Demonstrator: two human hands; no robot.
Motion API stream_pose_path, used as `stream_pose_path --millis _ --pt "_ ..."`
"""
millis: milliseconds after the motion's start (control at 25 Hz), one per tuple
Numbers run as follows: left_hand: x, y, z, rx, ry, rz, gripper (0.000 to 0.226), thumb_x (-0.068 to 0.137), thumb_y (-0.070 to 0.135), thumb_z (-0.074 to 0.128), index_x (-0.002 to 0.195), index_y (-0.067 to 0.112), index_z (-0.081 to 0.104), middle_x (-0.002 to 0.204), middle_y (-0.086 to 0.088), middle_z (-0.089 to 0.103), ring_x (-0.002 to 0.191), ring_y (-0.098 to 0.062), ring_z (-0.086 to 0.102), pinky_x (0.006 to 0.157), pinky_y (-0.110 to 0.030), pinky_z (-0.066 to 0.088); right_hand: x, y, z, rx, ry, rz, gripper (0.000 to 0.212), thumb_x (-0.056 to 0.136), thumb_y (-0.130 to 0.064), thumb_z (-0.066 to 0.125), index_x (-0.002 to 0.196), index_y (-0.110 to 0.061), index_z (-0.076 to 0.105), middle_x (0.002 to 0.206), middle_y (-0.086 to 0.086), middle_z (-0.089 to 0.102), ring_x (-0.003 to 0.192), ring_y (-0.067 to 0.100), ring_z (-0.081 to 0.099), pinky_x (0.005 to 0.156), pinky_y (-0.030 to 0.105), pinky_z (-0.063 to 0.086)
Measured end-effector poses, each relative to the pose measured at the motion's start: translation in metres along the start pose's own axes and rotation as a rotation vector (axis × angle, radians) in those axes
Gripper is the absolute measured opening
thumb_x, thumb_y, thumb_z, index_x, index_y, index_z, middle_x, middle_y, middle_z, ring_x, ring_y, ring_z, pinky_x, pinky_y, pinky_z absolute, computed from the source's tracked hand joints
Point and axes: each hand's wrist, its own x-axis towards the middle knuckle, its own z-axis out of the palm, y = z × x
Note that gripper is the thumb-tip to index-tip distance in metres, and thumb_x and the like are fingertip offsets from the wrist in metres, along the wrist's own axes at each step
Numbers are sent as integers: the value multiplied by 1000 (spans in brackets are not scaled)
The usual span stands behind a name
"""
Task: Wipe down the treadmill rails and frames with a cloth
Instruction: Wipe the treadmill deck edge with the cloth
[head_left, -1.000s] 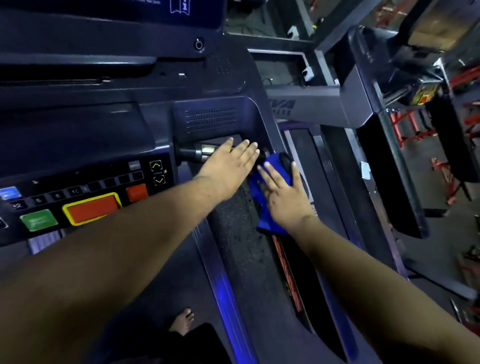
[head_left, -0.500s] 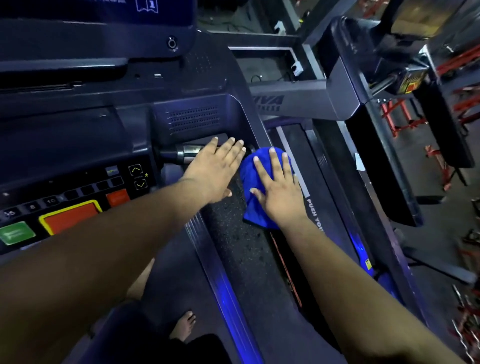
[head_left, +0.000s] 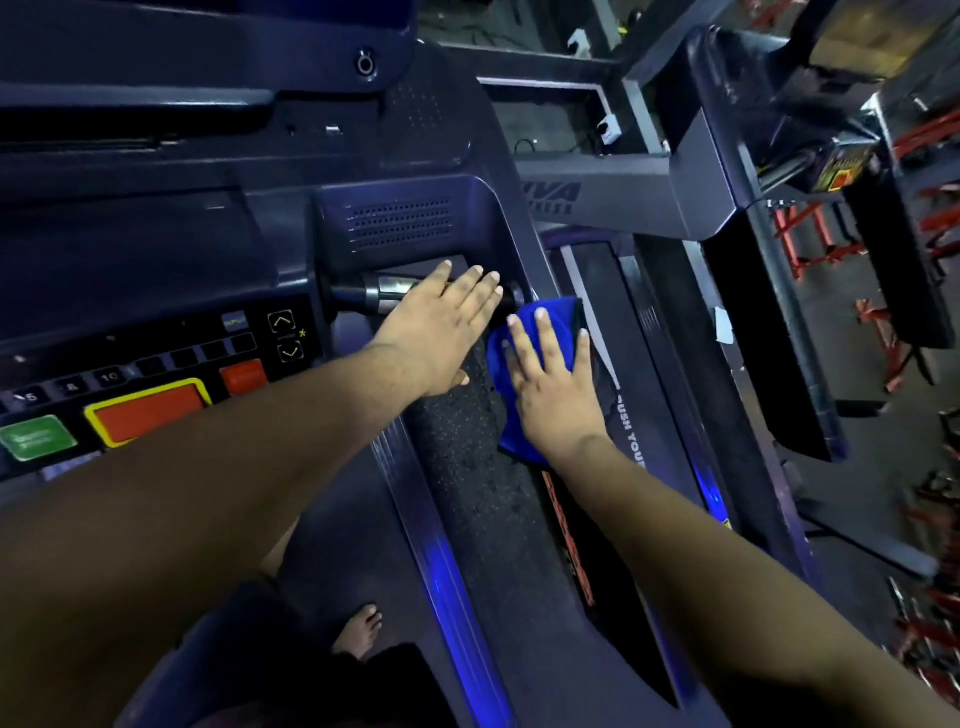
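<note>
A blue cloth (head_left: 556, 325) lies on the dark, rough right side rail (head_left: 483, 483) of the treadmill, near its front end. My right hand (head_left: 550, 389) presses flat on the cloth with fingers spread, covering its lower half. My left hand (head_left: 441, 332) rests flat beside it on the same rail, fingers together, over the end of a chrome-tipped handle bar (head_left: 384, 293). The left hand touches no cloth.
The console (head_left: 156, 364) with green, red and yellow-framed buttons is at the left. A second treadmill (head_left: 727, 234) stands close on the right. Red gym frames (head_left: 924, 519) line the far right floor. A bare foot (head_left: 358, 631) stands on the belt below.
My right hand and the cloth have slid slightly forward along the rail toward the console end. My left hand stays flat in nearly the same spot. The camera has shifted a little.
</note>
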Motion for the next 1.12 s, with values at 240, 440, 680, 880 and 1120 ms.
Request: stream_pose_path --millis 240,440,680,880,1120 --pt "-2 -1 2 3 11 10 108 88 72 42 155 2 -9 165 -15 -9 153 -31 1 120 -55 11 -84 11 45 -59 -37 -295 61 98 -28 43 154 -10 29 166 8 3 152 30 -6 110 70 -18" --pt "8 5 -2 -10 0 -17 105 88 73 42 156 10 -6 166 -13 -4 153 -32 3 113 -68 12 -8 16 12 377 173 68 73 89 -38 55 155 -28 25 167 -3 -4 153 30 -3 111 64 29" --pt "6 15 -5 -29 -37 63 106 87 70 47 156 15 -10 166 -9 -9 153 -32 -1 112 -71 13 -114 0 69 552 131 181 93 80 -22 67 156 -32 15 166 5 -6 152 35 7 113 53 34" --pt "13 27 -9 -10 -30 117 108 88 67 51 156 14 -14 164 -7 -20 153 -25 -7 112 -72 11 -39 13 29 584 174 139 71 97 -41 51 157 -34 13 167 3 -6 152 36 0 116 57 28" --pt "16 16 -3 -28 13 182 109 88 56 59 155 15 -16 165 -6 -18 153 -23 -3 116 -66 13 -94 4 63 476 170 153 75 89 -26 63 154 -30 28 166 5 7 151 38 13 112 54 35"
